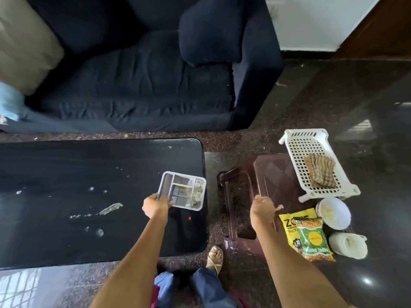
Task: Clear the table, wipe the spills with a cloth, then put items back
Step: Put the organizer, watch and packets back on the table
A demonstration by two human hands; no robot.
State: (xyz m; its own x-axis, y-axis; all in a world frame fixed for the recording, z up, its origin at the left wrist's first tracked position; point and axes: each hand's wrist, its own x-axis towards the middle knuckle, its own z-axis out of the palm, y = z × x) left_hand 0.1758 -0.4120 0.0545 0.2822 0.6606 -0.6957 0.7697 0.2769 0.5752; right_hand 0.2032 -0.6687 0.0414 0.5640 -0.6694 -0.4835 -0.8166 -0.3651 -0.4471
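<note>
grey plastic compartment tray [182,191] at black table's [66,174] right edge | left hand [155,205] fingers closed on near-left rim | right hand [263,208] loosely curled, empty | likely light, rigid; loose contents may slide, keep level

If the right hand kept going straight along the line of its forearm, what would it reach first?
Most likely the brown plastic stool, whose top lies directly ahead of the right hand. The white basket holding the cloth sits further right, off that line. Height above the stool is unclear.
</note>
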